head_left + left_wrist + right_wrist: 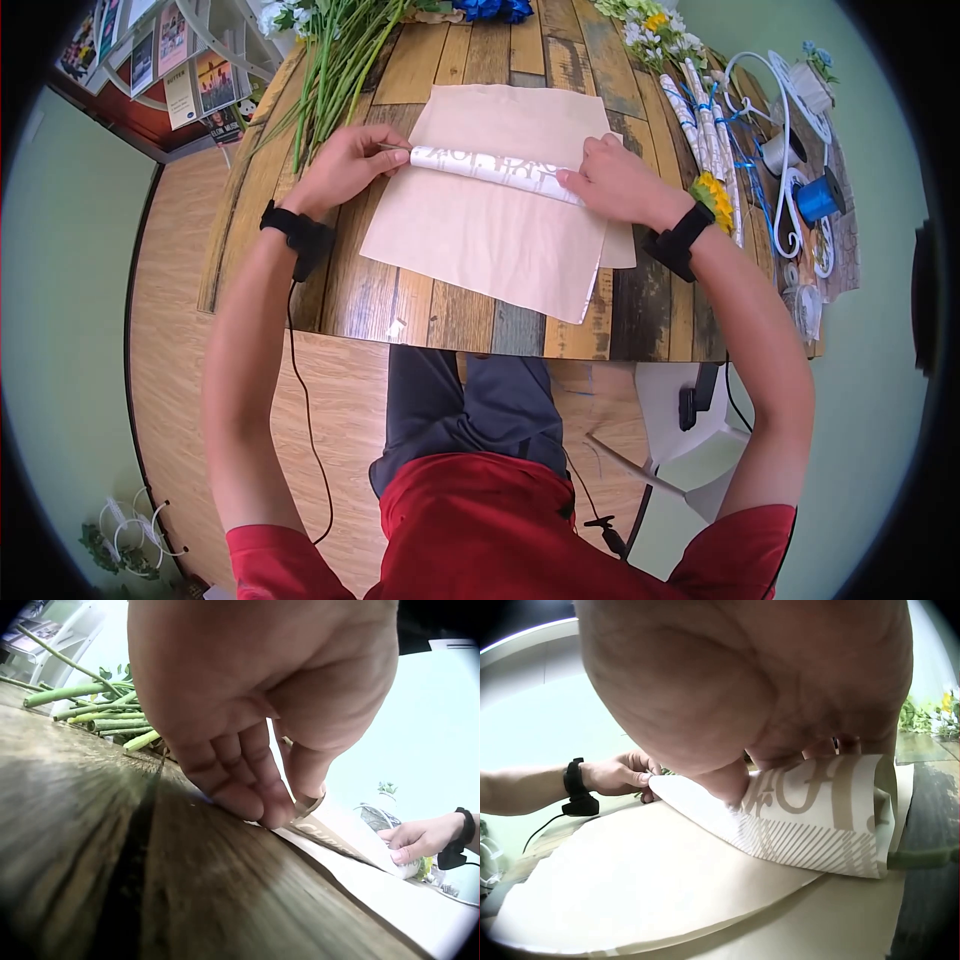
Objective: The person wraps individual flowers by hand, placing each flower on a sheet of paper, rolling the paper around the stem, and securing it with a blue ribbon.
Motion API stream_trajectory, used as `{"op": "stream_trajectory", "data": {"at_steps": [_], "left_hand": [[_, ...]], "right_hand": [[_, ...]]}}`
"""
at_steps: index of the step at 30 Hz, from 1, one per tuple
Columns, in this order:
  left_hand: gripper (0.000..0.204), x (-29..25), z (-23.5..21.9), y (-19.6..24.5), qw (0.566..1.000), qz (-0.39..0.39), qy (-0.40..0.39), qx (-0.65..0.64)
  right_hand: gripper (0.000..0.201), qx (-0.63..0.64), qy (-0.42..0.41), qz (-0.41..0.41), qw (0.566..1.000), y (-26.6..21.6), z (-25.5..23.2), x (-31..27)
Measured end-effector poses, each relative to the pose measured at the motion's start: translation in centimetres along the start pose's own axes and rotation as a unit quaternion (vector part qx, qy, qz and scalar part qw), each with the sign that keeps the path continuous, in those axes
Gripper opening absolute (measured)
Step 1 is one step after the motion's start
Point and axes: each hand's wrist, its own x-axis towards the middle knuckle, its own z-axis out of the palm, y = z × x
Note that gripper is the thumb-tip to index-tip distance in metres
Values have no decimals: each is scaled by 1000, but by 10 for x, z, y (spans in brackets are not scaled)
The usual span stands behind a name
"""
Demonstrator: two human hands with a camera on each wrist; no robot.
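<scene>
A white paper roll (490,172) with beige lettering lies across pale wrapping-paper sheets (480,240) in the head view. At its left end, my left hand (345,168) pinches the paper between thumb and fingers; the left wrist view shows the fingertips (277,814) low by the table. My right hand (622,183) grips the other end, thumb on the near side and fingers over the far side. In the right wrist view the roll narrows toward the left hand, and a green stem (922,858) shows at its wide open end.
Long green stems (340,70) lie at the left of the wooden table (450,315). Along the right are white wrapped bundles (705,130), a sunflower (712,195), a blue ribbon spool (820,195) and a white metal stand (785,150). Blue flowers (490,10) lie at the back.
</scene>
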Motion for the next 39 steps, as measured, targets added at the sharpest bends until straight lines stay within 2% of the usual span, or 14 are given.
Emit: {"op": "stream_trajectory", "data": {"at_steps": [6, 8, 9, 11, 15, 18, 19, 23, 26, 28, 32, 35, 37, 39], "left_hand": [[19, 0, -4, 9, 991, -56, -27, 118], [28, -1, 4, 12, 974, 87, 76, 195], [28, -2, 8, 19, 974, 87, 75, 195], [40, -5, 21, 44, 850, 246, 127, 449], [44, 1, 52, 60, 870, 285, 32, 401], [28, 13, 58, 49, 904, 246, 13, 350], [21, 17, 58, 46, 926, 204, -7, 316], [14, 25, 60, 39, 926, 241, 28, 288], [14, 33, 57, 42, 946, 194, 14, 261], [16, 39, 55, 44, 977, 94, -17, 188], [18, 50, 52, 44, 975, 62, -21, 214], [21, 54, 53, 32, 962, 107, 17, 251], [27, 52, 52, 30, 914, 252, 77, 307], [26, 46, 49, 36, 930, 237, 29, 280]], "right_hand": [[56, 37, 32, 50, 998, -1, 3, 2], [55, 43, 29, 53, 997, -3, 3, 2], [55, 44, 29, 54, 997, -2, 3, 2], [53, 46, 30, 54, 997, -1, 4, 2], [51, 25, 17, 48, 998, -4, 1, 1], [49, 9, 19, 41, 999, -2, 4, 1], [43, -2, 49, 22, 999, -2, 7, 0], [36, 24, 141, -11, 990, -7, 8, -8], [32, -28, 143, -59, 988, -13, 5, -16], [31, -53, 147, -66, 986, -9, 10, -16], [32, -61, 174, -55, 981, -6, 14, -10], [37, -37, 157, -26, 987, 1, 10, 1], [39, -33, 151, 0, 988, 0, 6, 7], [41, -29, 145, 25, 989, 3, 3, 14]]}}
